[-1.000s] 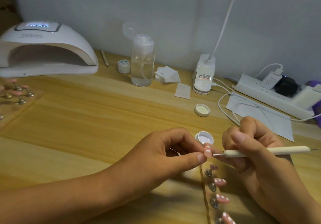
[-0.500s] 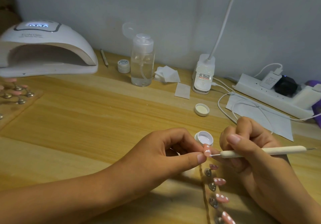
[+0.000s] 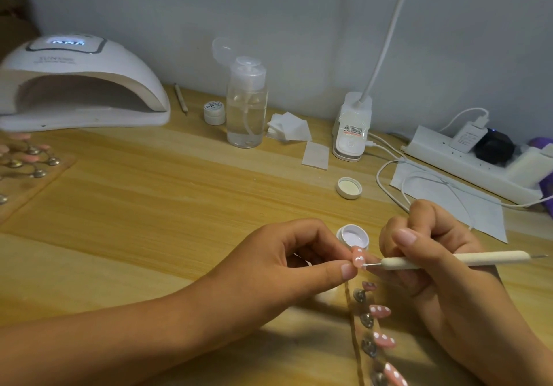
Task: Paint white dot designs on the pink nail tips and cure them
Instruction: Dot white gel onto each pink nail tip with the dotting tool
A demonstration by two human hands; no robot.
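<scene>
left hand [image 3: 278, 266]: pinching pink nail tip [image 3: 358, 257]
right hand [image 3: 443, 293]: gripping dotting pen [image 3: 449, 259], point touching nail
desk [image 3: 149, 212]: pale wood, nail lamp [image 3: 89, 65] back left
wall [image 3: 299, 11]: plain grey

Left grip [image 3: 284, 266]: comes in from lower left, forearm [image 3: 119, 337] lying low and nearly level. Fingers curled, thumb and index pinching a pink nail tip [image 3: 358, 256] right at the fingertips.

Right grip [image 3: 437, 269]: enters from lower right, wrist angled inward. Thumb on top, fingers curled round a white dotting tool [image 3: 449, 261], pen-style, shaft near horizontal, working end pointing left. Its fine point touches the lower part of the nail tip.

Both grips sit close together, fingertips just beside each other. Right lower fingers are tucked under the tool.
</scene>
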